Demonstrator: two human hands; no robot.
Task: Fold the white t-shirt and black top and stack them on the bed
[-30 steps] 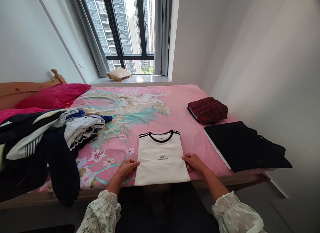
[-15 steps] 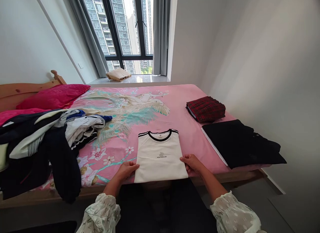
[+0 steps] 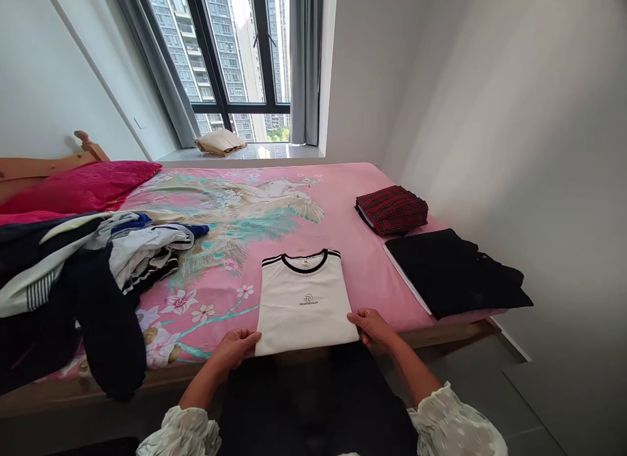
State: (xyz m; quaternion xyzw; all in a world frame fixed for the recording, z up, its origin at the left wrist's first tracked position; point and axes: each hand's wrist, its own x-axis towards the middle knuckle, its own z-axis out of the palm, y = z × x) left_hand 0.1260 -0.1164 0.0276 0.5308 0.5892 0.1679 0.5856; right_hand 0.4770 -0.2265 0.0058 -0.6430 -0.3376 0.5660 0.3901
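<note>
A white T-shirt [image 3: 304, 322] with a black collar, striped shoulders and a small chest print lies folded into a neat rectangle at the bed's near edge. My left hand [image 3: 234, 349] pinches its left side near the lower corner. On the opposite side, my right hand [image 3: 373, 326] grips the shirt's right edge between thumb and fingers. The collar end points away from me, and the lower end reaches the mattress edge.
Loose clothes [image 3: 98, 266] are heaped on the left of the bed [image 3: 343, 214], by a red pillow [image 3: 83, 185]. To the right lie folded black clothes [image 3: 450, 270] and a folded red plaid garment [image 3: 392, 210]. A beige folded cloth [image 3: 220, 142] sits on the windowsill.
The view has shifted slightly to the right, so everything appears further left. Both hands keep their hold on the shirt's sides, and it stays folded.
</note>
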